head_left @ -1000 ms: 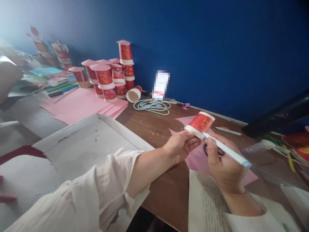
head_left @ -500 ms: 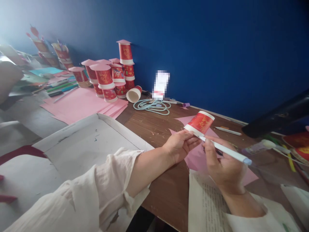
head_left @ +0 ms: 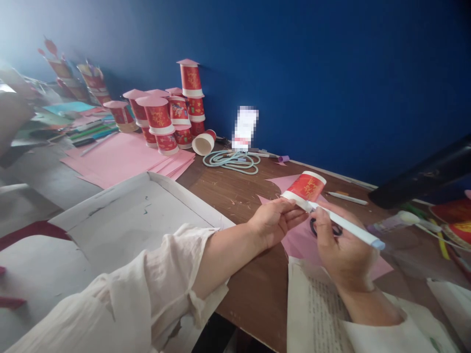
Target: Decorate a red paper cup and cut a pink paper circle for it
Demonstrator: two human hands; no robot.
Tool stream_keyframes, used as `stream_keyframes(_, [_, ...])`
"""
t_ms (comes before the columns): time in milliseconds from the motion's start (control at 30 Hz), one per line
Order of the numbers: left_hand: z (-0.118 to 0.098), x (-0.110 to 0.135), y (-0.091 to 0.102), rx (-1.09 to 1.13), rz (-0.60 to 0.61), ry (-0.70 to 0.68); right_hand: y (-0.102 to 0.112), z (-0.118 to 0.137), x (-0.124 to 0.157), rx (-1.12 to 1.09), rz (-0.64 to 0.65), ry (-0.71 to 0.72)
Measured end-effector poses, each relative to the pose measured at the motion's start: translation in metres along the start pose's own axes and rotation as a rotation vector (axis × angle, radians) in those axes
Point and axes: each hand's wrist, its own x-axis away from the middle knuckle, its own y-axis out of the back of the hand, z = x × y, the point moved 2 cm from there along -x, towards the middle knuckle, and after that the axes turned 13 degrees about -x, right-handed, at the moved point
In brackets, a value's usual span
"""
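My left hand point(head_left: 275, 221) is closed on a red paper cup point(head_left: 305, 187) with white rims and gold lettering, tilted on its side above the table. In my right hand point(head_left: 340, 250) is a white pen point(head_left: 349, 228) with a pale blue end. Its tip meets the cup's lower rim, beside my left fingertips; the exact contact is hard to make out. Below both hands lies cut pink paper point(head_left: 300, 245). A black loop, perhaps a scissors handle point(head_left: 336, 229), shows partly behind my right fingers.
Several red cup stacks with pink paper tops point(head_left: 160, 115) stand by the blue wall. Nearby are a pink paper stack point(head_left: 128, 157), a white tray point(head_left: 147, 215), a coiled cable point(head_left: 231, 164), a phone point(head_left: 245, 128), a printed sheet point(head_left: 309, 304) and a black pipe point(head_left: 423, 171).
My right hand has shifted slightly, moving the pen tip a little up and right along the cup's rim. More of the black loop shows. My left hand has barely moved.
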Motion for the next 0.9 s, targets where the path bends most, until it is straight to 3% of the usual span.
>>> stream_keyframes(533, [-0.002,0.001,0.001,0.006,-0.044,0.006,0.001,0.008,0.002,0.034,-0.019,-0.025])
stream_keyframes(900, [-0.001,-0.001,0.002,0.017,-0.005,-0.014,-0.001,0.001,0.001,-0.017,-0.005,0.023])
